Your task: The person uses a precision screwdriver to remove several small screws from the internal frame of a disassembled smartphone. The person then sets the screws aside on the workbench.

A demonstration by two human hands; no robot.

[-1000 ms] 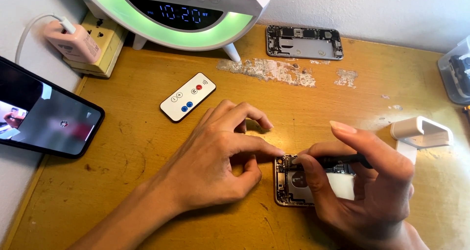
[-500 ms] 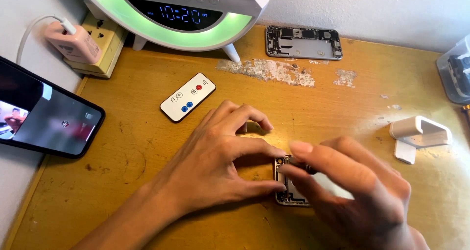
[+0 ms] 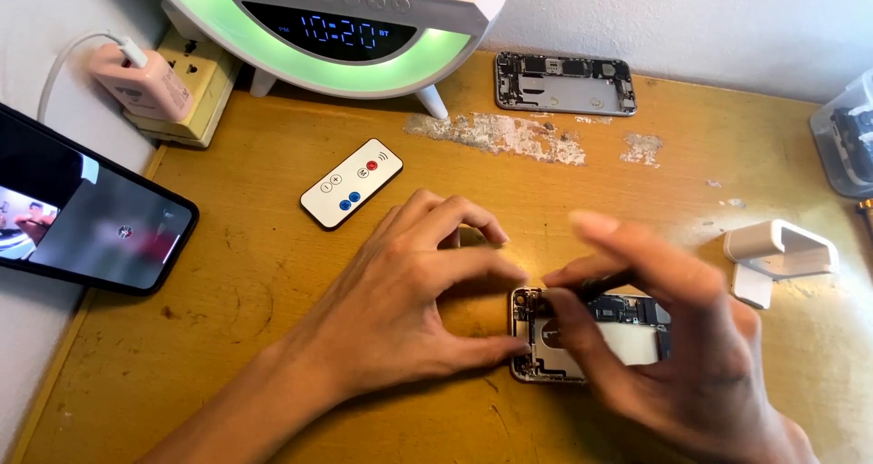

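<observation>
Head view: opened phone shell [image 3: 627,337], circuit boards inside.

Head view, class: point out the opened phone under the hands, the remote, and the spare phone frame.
opened phone [image 3: 637,337], head view, pale inner panel.
remote [image 3: 351,182], head view, middle of its white face.
spare frame [image 3: 564,84], head view, centre of its grey plate.

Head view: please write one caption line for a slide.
Left hand steadies an opened phone; right hand holds a thin dark tool on it.
</observation>
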